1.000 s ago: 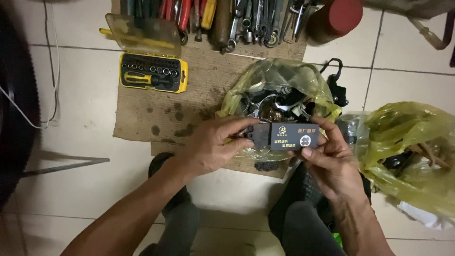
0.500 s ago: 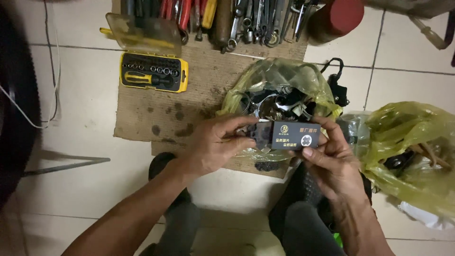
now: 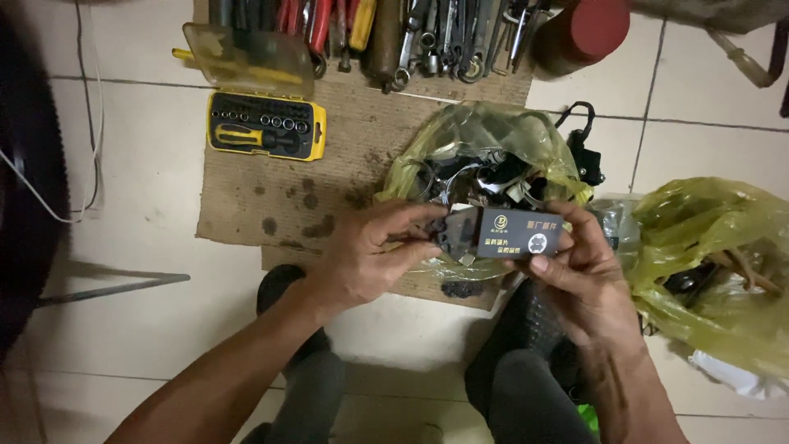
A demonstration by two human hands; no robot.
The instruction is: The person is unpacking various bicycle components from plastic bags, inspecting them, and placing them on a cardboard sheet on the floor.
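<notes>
Since the earlier frame: small black box [image 3: 519, 233] and both hands barely shifted, still held over the cardboard sheet's near edge.

Cardboard sheet [image 3: 271, 197]: on tiled floor, oil-spotted.
Yellow plastic bag [image 3: 485, 136]: on the sheet's right edge, holding dark metal parts.
Second yellow bag [image 3: 723, 263]: right of it, off the sheet.
Yellow bit-set case [image 3: 265, 125]: open, at the sheet's far left.
Right hand [image 3: 579, 279]: grasping the box, thumb along its lower edge.
Left hand [image 3: 374, 251]: fingers pinching a dark part [image 3: 452, 233] at the box's left end.
Box: long axis running left to right, printed face toward the camera.
</notes>
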